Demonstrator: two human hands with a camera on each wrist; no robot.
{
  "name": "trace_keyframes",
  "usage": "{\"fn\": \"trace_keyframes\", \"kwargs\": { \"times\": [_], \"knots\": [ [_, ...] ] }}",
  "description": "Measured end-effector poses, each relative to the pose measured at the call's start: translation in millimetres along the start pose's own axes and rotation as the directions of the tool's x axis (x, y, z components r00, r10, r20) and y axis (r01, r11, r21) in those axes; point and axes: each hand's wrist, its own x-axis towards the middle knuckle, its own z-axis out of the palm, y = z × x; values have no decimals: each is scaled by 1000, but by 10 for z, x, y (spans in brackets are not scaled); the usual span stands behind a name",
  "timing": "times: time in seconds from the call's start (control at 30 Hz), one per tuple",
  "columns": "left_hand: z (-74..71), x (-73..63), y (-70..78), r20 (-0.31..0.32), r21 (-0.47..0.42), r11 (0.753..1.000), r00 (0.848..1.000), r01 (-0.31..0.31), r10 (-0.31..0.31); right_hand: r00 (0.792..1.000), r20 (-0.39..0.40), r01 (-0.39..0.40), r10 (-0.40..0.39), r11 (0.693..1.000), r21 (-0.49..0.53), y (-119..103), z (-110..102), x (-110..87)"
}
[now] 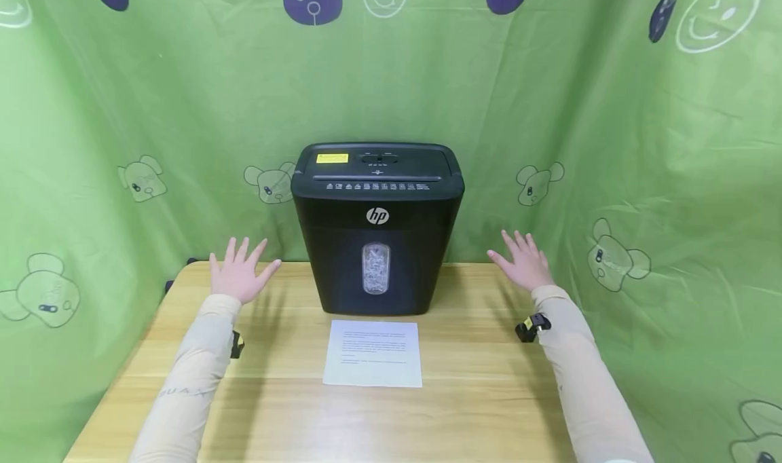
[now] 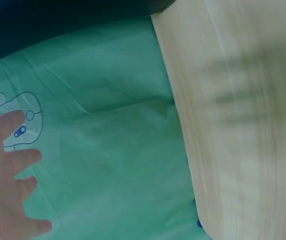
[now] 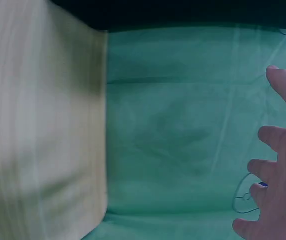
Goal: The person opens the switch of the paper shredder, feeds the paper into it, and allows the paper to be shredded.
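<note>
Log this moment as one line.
left hand: spread, empty; right hand: spread, empty; shredder: upright on table; paper: flat in front of shredder

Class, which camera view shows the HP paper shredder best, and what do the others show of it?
The head view: the HP paper shredder stands wholly in frame, its logo and window plainly visible. Both wrist views catch only a dark part of it along the picture's top edge.

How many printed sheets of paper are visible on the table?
1. The printed sheet lies on the table, in front of the black shredder. Others could be hidden beneath it.
</note>
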Motion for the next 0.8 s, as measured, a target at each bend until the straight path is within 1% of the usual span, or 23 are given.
{"fn": "trace_keyframes", "kwargs": {
  "times": [0.07, 0.17, 0.3, 0.43, 0.5, 0.67, 0.8],
  "knots": [
    [-38, 6, 14, -31, -18, 1000, 999, -11, 10, 1000, -12, 15, -15, 1000, 9, -35, -77, 11],
    [-107, 19, 36, -107, -61, 997, 994, -40, 33, 999, -30, 34, -32, 998, 52, -86, -199, 19],
    [-212, 38, 80, -207, -115, 989, 976, -98, 72, 998, -61, 39, -32, 992, 123, -143, -344, 24],
    [-316, 51, 131, -278, -154, 979, 957, -134, 87, 995, -97, 28, -13, 987, 158, -198, -446, 14],
    [-375, 56, 169, -297, -181, 974, 952, -134, 76, 993, -114, 26, -7, 987, 162, -223, -491, 8],
    [-528, 82, 295, -318, -251, 960, 947, -120, 35, 991, -136, 22, 1, 985, 169, -285, -594, -4],
    [-592, 129, 409, -349, -315, 941, 937, -121, 4, 989, -146, 30, -4, 984, 177, -326, -654, 29]
  ]
}}
